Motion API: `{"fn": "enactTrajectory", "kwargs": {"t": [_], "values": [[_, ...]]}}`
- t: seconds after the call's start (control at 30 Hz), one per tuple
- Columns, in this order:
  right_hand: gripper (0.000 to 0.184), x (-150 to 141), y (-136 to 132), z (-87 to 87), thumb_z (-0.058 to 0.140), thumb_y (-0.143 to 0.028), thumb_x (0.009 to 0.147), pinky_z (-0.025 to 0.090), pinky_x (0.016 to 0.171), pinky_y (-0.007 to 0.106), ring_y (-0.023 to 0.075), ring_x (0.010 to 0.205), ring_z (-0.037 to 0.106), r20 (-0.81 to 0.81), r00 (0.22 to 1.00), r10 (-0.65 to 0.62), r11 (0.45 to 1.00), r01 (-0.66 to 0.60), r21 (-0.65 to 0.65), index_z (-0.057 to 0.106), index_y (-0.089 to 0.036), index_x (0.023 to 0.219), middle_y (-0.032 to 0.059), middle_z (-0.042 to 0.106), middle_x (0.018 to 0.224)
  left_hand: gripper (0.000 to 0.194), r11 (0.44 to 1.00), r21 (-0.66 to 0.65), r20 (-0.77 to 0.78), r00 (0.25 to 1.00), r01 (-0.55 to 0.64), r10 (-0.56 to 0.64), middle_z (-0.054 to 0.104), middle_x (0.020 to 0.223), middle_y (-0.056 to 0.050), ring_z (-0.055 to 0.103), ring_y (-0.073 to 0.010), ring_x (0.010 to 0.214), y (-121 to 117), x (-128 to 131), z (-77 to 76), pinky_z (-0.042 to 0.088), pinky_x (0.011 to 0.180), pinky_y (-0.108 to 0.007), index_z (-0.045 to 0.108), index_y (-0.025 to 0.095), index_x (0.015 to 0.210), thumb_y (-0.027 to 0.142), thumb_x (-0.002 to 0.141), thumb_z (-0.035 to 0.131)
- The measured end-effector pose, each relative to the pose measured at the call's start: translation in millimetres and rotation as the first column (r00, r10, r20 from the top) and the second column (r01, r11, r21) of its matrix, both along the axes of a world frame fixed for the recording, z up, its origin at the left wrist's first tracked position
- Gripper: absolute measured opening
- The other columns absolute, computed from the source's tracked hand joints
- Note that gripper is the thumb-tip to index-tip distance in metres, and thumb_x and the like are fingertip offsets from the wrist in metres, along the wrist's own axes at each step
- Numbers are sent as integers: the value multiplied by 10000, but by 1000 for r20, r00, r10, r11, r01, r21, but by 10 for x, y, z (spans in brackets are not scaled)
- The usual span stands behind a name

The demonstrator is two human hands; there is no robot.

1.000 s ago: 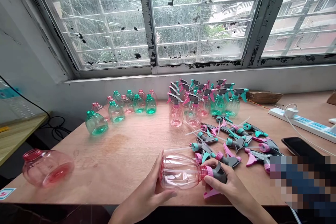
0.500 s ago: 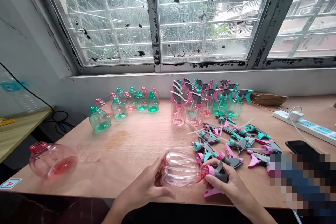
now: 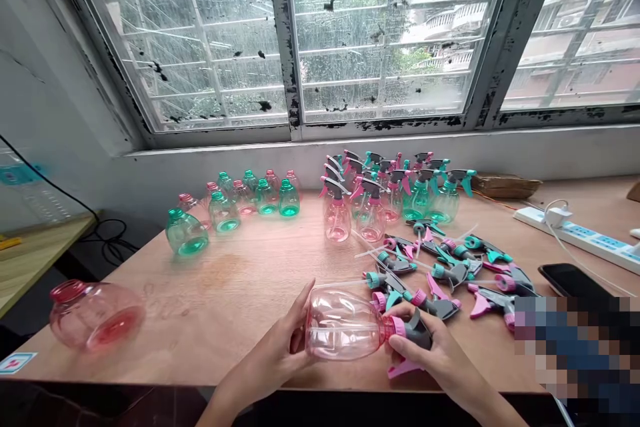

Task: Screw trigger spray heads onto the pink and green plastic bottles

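Sliding back along the plastic, the left hand (image 3: 265, 353) now cups the base of a clear pink spray bottle (image 3: 343, 323), while the right hand (image 3: 435, 353) clamps the grey trigger head (image 3: 415, 333) at its neck. Both hands grip that bottle, slightly apart, over the near edge of the bench (image 3: 225, 347), just beside loose trigger heads (image 3: 450, 273).

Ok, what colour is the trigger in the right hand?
Pink: the trigger shows below the right hand in the head view.
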State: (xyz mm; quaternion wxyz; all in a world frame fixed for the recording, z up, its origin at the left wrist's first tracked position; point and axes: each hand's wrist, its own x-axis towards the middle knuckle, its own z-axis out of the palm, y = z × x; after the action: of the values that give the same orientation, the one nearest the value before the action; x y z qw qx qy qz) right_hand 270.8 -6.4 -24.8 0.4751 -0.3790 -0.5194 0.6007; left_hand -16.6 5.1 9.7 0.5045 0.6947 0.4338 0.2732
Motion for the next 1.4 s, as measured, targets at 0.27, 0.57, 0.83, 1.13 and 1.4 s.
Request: {"fn": "enactTrajectory", "kwargs": {"t": [0.27,0.57,0.83,1.13,1.4], "values": [[324,-4,-2,5,800,-416,830,511,622,255,154,608,654,55,998,-15,1000,14,17,648,-177,989,-32,680,674,1180,996,-74,74,996,50,-44,507,1463,-103,462,-320,1345,13,-10,19,326,1175,-417,125,273,1614,273,716,890],[329,-17,-5,33,800,-448,815,518,619,286,179,606,654,77,996,-38,999,35,31,659,-189,959,-17,691,673,1054,1000,-16,45,999,23,-22,554,1396,-97,558,-271,1216,13,-13,-18,411,1098,-395,43,277,1617,278,842,758],[331,-29,12,-18,795,-447,826,495,599,269,165,608,637,52,998,-37,998,34,48,656,-173,950,-13,695,673,1154,991,-84,152,985,99,-86,388,1587,-93,346,-338,1447,4,-9,17,234,1235,-442,98,273,1618,379,756,858],[372,-45,25,-55,801,-482,799,500,591,280,185,607,653,57,997,-57,998,55,37,662,-179,964,-5,708,675,1043,1000,11,42,999,27,-27,253,1666,-69,321,-317,1474,-14,-42,-11,310,1204,-405,-6,300,1614,328,881,736],[352,-49,18,-10,814,-465,788,494,581,270,166,593,631,66,996,-63,997,60,44,673,-180,938,-22,682,676,1120,999,-12,20,999,32,-32,269,1664,-88,274,-355,1500,5,-55,-32,252,1238,-463,153,272,1612,306,747,864]]}}
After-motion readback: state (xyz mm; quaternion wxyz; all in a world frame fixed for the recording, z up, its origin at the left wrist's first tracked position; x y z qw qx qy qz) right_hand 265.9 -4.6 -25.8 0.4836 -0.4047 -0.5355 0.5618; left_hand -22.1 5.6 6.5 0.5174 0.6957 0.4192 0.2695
